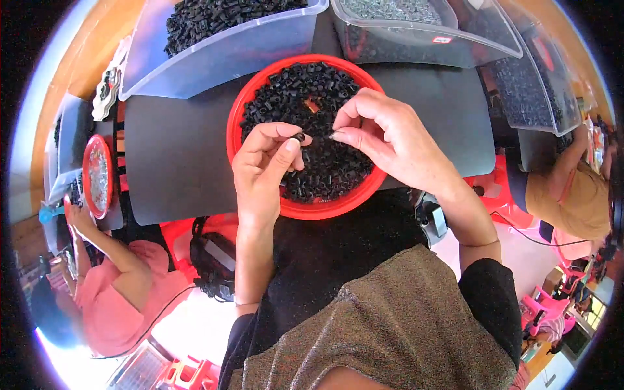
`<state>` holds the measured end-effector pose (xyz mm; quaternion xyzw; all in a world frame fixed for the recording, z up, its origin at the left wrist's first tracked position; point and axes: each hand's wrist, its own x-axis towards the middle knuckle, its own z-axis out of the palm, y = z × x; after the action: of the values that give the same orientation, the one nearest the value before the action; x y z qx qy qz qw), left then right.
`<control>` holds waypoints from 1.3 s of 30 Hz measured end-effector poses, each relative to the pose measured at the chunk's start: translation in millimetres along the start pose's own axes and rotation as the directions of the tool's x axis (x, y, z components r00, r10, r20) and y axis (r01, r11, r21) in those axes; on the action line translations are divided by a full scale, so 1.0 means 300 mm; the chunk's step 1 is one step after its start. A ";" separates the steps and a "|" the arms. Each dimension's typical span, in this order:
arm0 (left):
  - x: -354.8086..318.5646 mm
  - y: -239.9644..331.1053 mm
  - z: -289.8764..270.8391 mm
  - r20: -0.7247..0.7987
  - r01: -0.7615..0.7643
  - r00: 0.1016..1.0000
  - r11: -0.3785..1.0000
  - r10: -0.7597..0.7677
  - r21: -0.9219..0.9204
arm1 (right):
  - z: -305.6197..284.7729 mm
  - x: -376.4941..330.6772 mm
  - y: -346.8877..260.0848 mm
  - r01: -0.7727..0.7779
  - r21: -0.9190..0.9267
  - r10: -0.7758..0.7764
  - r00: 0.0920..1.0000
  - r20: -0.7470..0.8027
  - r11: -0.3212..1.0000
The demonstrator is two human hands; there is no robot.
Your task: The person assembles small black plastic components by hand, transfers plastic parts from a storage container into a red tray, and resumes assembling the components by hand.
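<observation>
My left hand (257,172) pinches a small black tubular plastic piece (299,137) between thumb and forefinger, its round opening showing. Just to its right, apart from it, my right hand (400,133) is closed in a pinch; a tiny pale speck shows at its fingertips, too small to name. Both hands are over a round red basin (235,133) heaped with short black tubular pieces (312,77). Among these lies an orange-brown scrap (312,105).
The basin sits at the near edge of a dark table (175,149). Behind it stand a clear bin (221,58) of black pieces and another clear bin (403,45) of small translucent pieces. People work at both sides; another red basin (108,175) is at far left.
</observation>
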<state>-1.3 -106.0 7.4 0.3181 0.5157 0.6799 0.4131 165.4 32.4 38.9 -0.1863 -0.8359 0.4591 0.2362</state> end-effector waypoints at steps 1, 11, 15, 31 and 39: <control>-0.002 0.001 0.003 0.010 0.006 1.000 1.000 -0.005 -0.019 | 0.009 0.002 -0.009 -0.025 0.060 0.026 1.000 -0.009 0.998; -0.021 -0.002 0.019 0.009 -0.030 1.000 0.999 0.029 0.033 | 0.063 0.028 -0.038 0.021 0.105 -0.020 1.000 -0.010 0.994; -0.019 0.006 0.023 0.074 -0.005 0.997 1.000 0.005 -0.004 | 0.018 0.063 -0.025 -0.161 0.347 0.074 0.965 0.250 0.924; -0.011 -0.018 -0.064 -0.015 -0.096 0.995 0.934 0.097 -0.345 | -0.050 0.022 0.095 -0.051 -0.285 0.065 0.997 0.038 0.957; -0.021 -0.040 -0.070 -0.017 -0.068 0.998 0.937 0.066 -0.342 | 0.025 0.015 0.077 0.091 -0.341 -0.054 0.992 0.117 0.936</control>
<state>-13.8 -119.3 -9.8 0.2570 0.3796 0.7737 0.4374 159.5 41.4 16.6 -0.1695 -0.9212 0.3052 0.1719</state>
